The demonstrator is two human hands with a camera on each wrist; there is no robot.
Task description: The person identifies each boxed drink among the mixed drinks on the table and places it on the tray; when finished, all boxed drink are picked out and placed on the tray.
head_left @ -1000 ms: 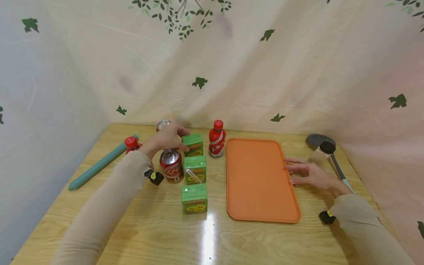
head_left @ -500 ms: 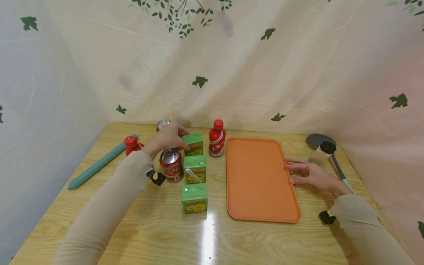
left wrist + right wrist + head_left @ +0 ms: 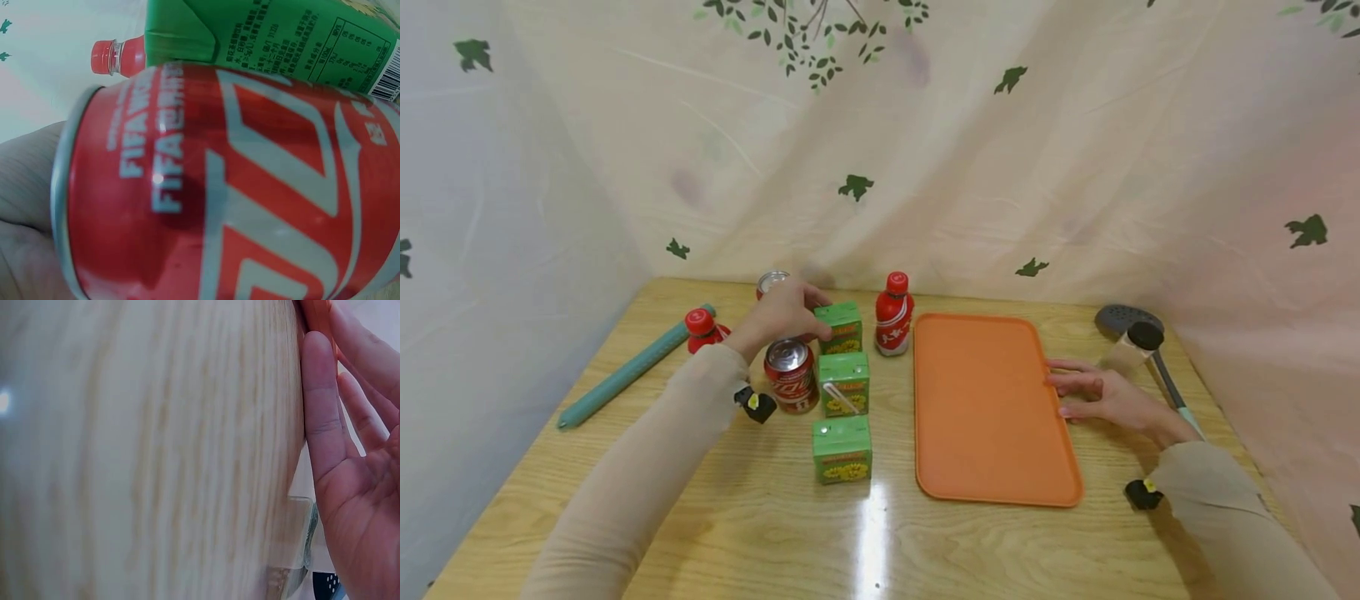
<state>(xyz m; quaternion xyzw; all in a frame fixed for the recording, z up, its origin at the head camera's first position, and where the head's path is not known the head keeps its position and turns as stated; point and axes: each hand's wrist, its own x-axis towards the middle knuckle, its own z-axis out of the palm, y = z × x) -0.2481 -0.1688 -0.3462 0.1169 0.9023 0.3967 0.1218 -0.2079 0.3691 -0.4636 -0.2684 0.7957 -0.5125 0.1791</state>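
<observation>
Head view, with the tray [image 3: 996,400] as landmark. My left hand [image 3: 781,315] is well left of the tray's far end, thumb at the near side of the far carton [image 3: 844,331], fingers reaching behind it; I read it as a pinch, fingertips partly hidden. That carton stands upright on the bench [image 3: 760,533]. My right hand [image 3: 1108,402] lies along the tray's right edge, fingers extended and touching the rim, clamped on nothing.

Step in hand, my judgement: handling the far carton while steadying the tray. Next move would call for a firm grip and a straight lift, minding the near can [image 3: 792,379] under my left wrist.

Containers: left of the tray, the middle carton [image 3: 845,387], straw on its front, and the near carton [image 3: 842,454]; contents hidden. Farther left, the far can [image 3: 772,281], mostly behind my hand, and a capped bottle [image 3: 702,329]. Just left of the tray's far corner, another capped bottle [image 3: 893,321]. Right of the tray, a jar [image 3: 1124,354] with a black lid; contents too indistinct to name.
</observation>
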